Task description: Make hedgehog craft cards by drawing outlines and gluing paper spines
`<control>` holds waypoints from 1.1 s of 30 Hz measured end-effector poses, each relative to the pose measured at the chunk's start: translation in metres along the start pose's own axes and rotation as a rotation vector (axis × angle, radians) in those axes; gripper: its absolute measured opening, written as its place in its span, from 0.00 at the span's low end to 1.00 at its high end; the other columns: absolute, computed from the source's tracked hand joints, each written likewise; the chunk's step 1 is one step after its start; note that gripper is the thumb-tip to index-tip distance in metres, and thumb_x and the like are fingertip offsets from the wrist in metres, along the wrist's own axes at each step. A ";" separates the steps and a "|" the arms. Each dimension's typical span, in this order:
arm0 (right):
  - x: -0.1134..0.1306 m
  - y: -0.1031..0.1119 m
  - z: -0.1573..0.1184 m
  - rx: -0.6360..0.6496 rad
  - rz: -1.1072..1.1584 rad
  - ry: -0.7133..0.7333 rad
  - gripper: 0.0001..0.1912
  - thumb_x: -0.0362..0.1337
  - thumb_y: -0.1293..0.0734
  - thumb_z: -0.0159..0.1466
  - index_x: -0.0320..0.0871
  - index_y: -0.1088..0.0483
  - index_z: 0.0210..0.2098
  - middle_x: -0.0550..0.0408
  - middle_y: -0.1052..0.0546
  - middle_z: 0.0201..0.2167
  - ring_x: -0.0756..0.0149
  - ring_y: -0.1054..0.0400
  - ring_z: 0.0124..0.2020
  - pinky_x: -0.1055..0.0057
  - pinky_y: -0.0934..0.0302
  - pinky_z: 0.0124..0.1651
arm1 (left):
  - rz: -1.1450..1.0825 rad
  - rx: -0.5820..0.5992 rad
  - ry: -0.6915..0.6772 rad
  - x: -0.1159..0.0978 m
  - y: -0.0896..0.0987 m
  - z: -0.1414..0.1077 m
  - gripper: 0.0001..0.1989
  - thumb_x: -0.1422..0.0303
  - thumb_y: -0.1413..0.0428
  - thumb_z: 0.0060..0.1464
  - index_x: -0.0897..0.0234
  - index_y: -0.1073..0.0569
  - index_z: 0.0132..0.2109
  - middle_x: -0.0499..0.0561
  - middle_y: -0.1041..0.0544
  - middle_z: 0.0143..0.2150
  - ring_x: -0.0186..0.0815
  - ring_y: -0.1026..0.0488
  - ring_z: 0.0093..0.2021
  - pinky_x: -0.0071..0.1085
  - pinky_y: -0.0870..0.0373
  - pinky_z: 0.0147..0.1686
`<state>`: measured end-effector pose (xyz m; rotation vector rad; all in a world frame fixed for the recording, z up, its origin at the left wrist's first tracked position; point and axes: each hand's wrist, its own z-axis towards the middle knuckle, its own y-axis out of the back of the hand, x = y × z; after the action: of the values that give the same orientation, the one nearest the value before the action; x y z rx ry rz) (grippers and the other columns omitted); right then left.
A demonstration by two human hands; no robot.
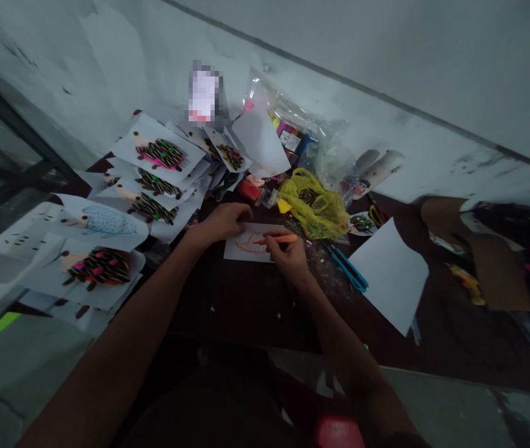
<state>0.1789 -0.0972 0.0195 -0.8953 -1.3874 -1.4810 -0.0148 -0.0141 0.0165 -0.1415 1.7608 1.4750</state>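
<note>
A small white sheet of paper (246, 252) lies on the dark table, carrying an orange-brown outline drawing. My right hand (288, 254) grips an orange marker (286, 239), its tip down on the drawing. At the sheet's upper left edge rests my left hand (225, 223), fingers loosely bent with thumb apart, touching the paper and holding nothing. Just beyond my hands is a yellow plastic bag (327, 214) with dark striped pieces inside. A blue-handled tool (351, 270), perhaps a cutter, lies right of my right hand.
Stacked sheets with hedgehog pictures (159, 151) cover the left side. A larger blank sheet (393, 277) lies right. Clear plastic packaging (293, 112) and a blurred-out phone-like object (205, 93) lean near the wall (409, 56). Brown cardboard (498, 274) stands far right.
</note>
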 end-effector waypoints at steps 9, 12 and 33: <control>0.001 -0.004 0.010 0.062 -0.027 0.081 0.12 0.44 0.34 0.63 0.43 0.25 0.33 0.53 0.22 0.32 0.69 0.30 0.28 0.75 0.37 0.26 | 0.009 -0.043 -0.035 0.000 -0.004 -0.003 0.14 0.73 0.47 0.48 0.66 0.22 0.42 0.53 0.21 0.40 0.39 0.26 0.40 0.33 0.32 0.42; -0.003 -0.008 0.006 0.023 0.000 0.061 0.15 0.47 0.35 0.64 0.43 0.26 0.31 0.53 0.23 0.30 0.70 0.31 0.26 0.76 0.40 0.24 | 0.109 -0.138 -0.047 -0.001 -0.006 -0.006 0.15 0.73 0.45 0.47 0.65 0.21 0.44 0.56 0.23 0.46 0.44 0.28 0.48 0.38 0.32 0.50; -0.003 0.005 -0.006 0.052 -0.002 0.018 0.14 0.46 0.33 0.60 0.42 0.28 0.25 0.57 0.28 0.21 0.71 0.35 0.21 0.75 0.43 0.23 | 0.023 0.077 -0.093 0.017 0.002 -0.037 0.23 0.67 0.39 0.49 0.62 0.24 0.54 0.56 0.27 0.56 0.44 0.32 0.58 0.38 0.38 0.60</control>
<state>0.1850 -0.1024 0.0182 -0.8461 -1.4078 -1.4446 -0.0458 -0.0391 0.0071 -0.0124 1.7464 1.4055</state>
